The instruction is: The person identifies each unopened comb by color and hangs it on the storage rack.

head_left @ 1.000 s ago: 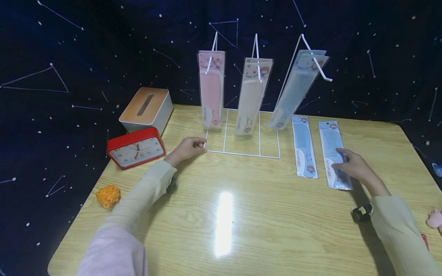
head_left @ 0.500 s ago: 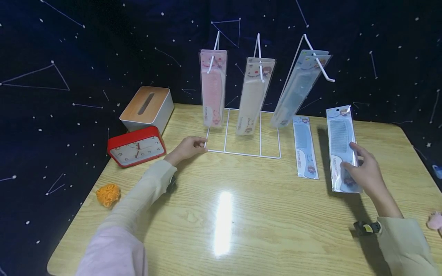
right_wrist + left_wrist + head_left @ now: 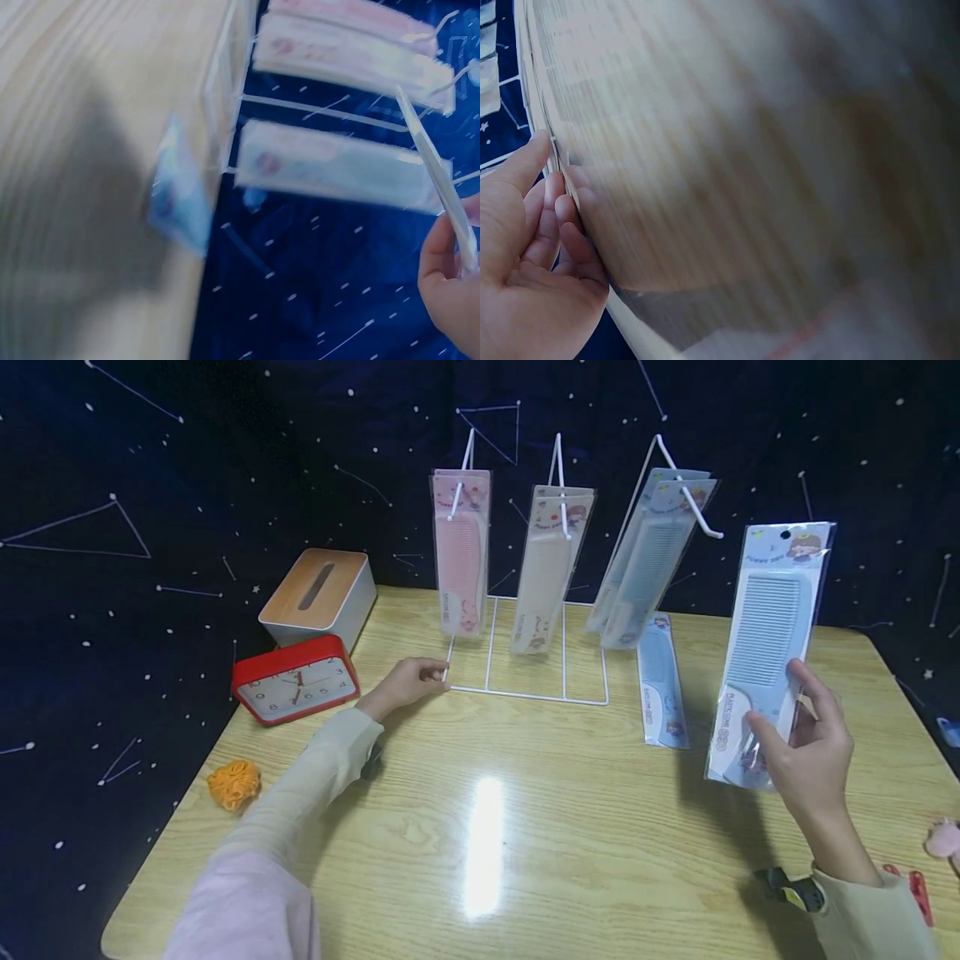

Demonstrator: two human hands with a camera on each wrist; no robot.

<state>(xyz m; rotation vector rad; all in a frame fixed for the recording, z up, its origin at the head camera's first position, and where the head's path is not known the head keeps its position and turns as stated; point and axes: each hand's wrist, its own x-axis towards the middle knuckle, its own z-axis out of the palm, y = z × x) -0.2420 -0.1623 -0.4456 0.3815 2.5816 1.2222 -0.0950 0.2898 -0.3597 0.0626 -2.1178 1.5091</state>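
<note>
My right hand holds a packaged blue comb by its lower part, thumb in front, raised above the table at the right. In the right wrist view the package appears edge-on. My left hand pinches the front left corner of a white wire display rack; the left wrist view shows its thumb and fingers at the wire. From the rack's hooks hang packaged pink combs, cream combs and blue combs. Another packaged blue comb lies flat right of the rack.
A red alarm clock and a wood-topped tissue box stand left of the rack. An orange yarn-like ball lies at the table's left edge. Small pink and red items lie at the right edge. A dark starry cloth hangs behind.
My right hand has picked the blue comb package up off the table, raising it and tilting it upright. The hanging blue combs have swung slightly. My left hand has stayed at the rack corner.
</note>
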